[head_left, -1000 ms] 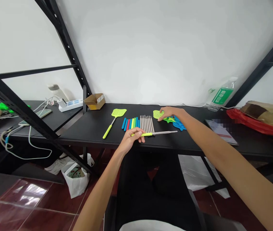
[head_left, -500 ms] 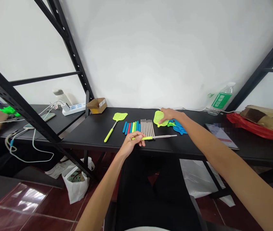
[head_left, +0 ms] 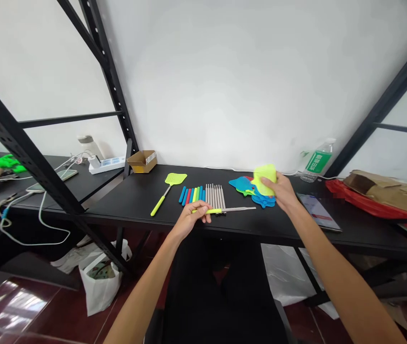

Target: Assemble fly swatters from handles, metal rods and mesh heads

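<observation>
Just now our right grip (head_left: 282, 190) lifted the pinched yellow paddle (head_left: 265, 174); our left grip (head_left: 195, 212) clasps the rod (head_left: 238, 209), seemingly ready.

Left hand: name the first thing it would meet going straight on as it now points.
Probably the row of pale grey swatter rods just beyond the left hand; depth is unclear, so it might pass above them.

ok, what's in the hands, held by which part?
Left hand: slim pale rod with yellow handle, by the handle. Right hand: flat yellow swatter head, by one edge.
</observation>
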`<action>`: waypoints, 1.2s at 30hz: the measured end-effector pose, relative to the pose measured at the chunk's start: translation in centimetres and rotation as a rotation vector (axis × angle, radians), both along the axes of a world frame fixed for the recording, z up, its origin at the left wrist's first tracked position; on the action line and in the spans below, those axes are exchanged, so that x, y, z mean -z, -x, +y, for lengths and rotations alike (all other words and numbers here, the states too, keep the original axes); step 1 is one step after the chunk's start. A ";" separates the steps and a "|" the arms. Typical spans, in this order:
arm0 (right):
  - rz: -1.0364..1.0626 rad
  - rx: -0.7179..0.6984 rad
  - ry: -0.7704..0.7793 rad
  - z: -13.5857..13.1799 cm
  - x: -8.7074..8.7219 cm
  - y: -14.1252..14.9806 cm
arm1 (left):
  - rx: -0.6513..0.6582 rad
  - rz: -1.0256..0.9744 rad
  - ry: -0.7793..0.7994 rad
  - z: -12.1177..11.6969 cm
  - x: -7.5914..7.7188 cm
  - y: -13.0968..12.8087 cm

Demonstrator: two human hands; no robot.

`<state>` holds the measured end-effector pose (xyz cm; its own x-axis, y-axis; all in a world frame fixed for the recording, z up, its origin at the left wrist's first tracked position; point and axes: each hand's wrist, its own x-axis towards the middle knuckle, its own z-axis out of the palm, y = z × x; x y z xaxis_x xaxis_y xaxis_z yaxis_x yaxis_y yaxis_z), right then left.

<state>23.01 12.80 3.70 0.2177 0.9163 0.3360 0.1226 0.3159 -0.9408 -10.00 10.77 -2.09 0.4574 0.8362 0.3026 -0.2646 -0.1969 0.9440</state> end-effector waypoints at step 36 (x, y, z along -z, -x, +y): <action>0.023 0.060 0.160 -6.1 6.3 -0.2 | -0.053 0.108 -0.051 0.1 0.0 -0.4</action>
<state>23.24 6.65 -2.64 0.2798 0.9429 0.1808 0.1145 0.1542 -0.9814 -9.61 10.87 -2.09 0.4449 0.8451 0.2966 -0.1501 -0.2561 0.9549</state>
